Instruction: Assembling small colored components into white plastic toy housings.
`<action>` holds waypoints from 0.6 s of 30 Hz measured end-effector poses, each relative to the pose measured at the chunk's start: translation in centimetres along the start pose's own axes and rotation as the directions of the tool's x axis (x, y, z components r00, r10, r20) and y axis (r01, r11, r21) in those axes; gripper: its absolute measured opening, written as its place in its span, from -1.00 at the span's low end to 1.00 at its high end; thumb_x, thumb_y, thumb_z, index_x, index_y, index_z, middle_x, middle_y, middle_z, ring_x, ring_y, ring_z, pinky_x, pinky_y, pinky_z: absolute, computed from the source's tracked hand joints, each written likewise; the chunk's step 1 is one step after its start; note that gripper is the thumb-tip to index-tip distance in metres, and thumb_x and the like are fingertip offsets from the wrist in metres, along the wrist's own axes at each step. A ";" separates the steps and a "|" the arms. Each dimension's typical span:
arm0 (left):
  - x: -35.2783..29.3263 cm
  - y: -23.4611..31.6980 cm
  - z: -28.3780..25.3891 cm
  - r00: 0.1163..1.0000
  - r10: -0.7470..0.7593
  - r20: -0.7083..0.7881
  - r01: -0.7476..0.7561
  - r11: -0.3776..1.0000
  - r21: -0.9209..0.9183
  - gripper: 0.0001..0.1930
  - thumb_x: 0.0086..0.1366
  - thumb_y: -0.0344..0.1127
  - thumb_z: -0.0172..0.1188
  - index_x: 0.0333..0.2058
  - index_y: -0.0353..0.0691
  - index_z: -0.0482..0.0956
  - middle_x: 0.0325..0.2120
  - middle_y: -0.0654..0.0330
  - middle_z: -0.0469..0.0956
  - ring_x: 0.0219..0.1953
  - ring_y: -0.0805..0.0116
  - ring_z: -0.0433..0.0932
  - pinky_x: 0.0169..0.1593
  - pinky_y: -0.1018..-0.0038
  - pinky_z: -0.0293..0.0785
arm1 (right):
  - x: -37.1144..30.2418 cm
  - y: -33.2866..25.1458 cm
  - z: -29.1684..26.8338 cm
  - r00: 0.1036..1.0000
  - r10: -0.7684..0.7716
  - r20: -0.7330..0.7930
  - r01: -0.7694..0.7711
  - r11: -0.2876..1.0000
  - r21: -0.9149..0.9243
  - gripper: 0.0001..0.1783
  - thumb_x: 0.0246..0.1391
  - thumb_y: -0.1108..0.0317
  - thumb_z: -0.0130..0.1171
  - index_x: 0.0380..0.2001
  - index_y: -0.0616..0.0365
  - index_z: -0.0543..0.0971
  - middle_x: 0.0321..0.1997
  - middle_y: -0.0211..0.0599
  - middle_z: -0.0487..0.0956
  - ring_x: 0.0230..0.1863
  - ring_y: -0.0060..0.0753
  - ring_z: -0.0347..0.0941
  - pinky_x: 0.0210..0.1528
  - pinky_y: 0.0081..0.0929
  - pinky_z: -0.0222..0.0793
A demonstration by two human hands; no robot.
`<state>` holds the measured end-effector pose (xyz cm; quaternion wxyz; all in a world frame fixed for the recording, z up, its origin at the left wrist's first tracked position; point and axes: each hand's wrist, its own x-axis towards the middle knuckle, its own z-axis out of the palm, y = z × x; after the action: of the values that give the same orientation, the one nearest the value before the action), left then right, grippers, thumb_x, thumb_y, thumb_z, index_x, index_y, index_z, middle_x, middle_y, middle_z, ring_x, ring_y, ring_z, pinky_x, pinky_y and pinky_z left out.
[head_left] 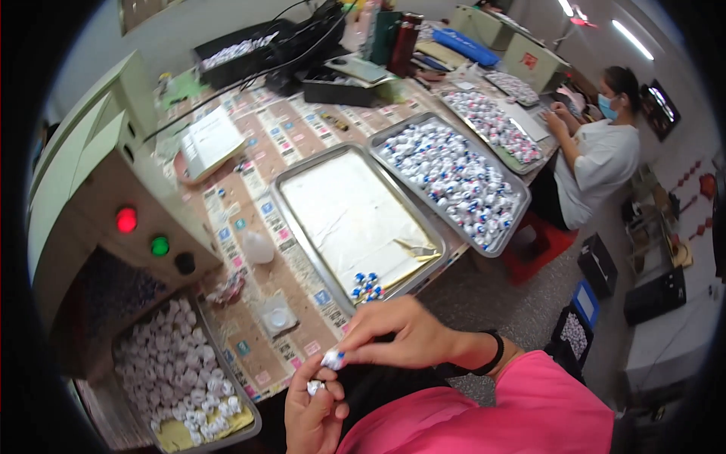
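Observation:
My right hand (pixel 401 329) reaches in from the right, thumb and forefinger pinched on a small white piece with blue and red marks (pixel 333 359). Just below, my left hand (pixel 311 416) is closed, with a second small white piece (pixel 315 387) between its fingers. The left fingertips meet the marked piece as well. Beyond my hands, a metal tray lined with white paper (pixel 344 219) holds a small cluster of blue-and-white pieces (pixel 367 287) at its near corner. To the left, a tray of plain white pieces (pixel 174 363) sits low.
A second metal tray (pixel 495 250), full of blue-and-white pieces, stands to the right. A beige machine (pixel 162 208) with red and green lights rises at the left. A white bottle (pixel 259 248) stands on the table. A masked co-worker (pixel 601 151) sits at the far right.

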<state>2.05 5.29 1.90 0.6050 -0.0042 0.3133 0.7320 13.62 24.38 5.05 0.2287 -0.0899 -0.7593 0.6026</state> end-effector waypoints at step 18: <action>-1.5 -0.6 -1.4 0.985 -0.167 0.034 0.168 0.985 -0.036 -0.77 0.38 -0.28 0.05 -0.06 -0.21 0.42 -0.26 0.26 0.45 -0.51 0.63 0.27 -0.53 0.74 0.22 | -5.1 5.3 -20.8 0.554 -0.364 -0.749 -0.477 0.598 -0.644 -0.83 -0.02 0.49 0.22 -0.30 0.23 0.64 -0.27 -0.28 0.62 -0.38 -0.47 0.54 -0.35 -0.56 0.42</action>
<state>2.46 3.35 1.09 0.6691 -0.0308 0.2880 0.6844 26.87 41.83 2.26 0.4685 -0.4824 -0.7352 0.0852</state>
